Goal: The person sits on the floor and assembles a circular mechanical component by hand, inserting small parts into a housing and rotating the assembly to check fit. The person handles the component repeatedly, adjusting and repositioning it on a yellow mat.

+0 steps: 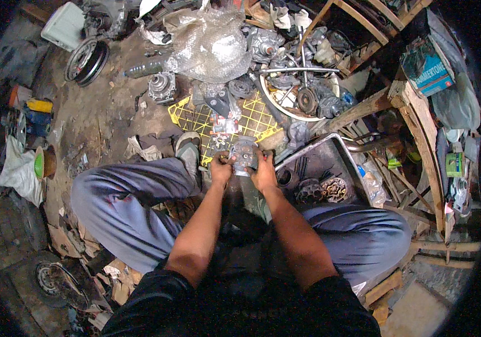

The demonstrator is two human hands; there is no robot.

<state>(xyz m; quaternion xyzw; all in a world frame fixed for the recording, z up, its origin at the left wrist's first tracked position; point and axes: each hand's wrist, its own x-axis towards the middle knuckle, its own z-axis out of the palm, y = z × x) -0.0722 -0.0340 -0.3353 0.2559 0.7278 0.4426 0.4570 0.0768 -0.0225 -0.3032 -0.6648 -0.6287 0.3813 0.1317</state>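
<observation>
Between my knees I hold a round grey metal disc-shaped part [245,153], its flat face turned up. My right hand [264,171] grips its right edge, with the thumb at the near side. My left hand [221,168] is closed at its left edge, fingers curled and pinched. Just beyond lies a yellow lattice crate [259,115] with small packaged parts [224,124] and dark metal pieces on top. To the right of my right hand, a grey rectangular tray [353,163] holds a round patterned metal part [335,190], a dark ring [287,178] and thin rods.
Beyond the tray, a white basin [264,92] is heaped with metal parts. Bubble wrap [212,48], a gear-like housing [162,87] and a plastic bottle [145,68] lie ahead. A wheel rim [87,62] is far left. A wooden frame [420,135] stands on the right.
</observation>
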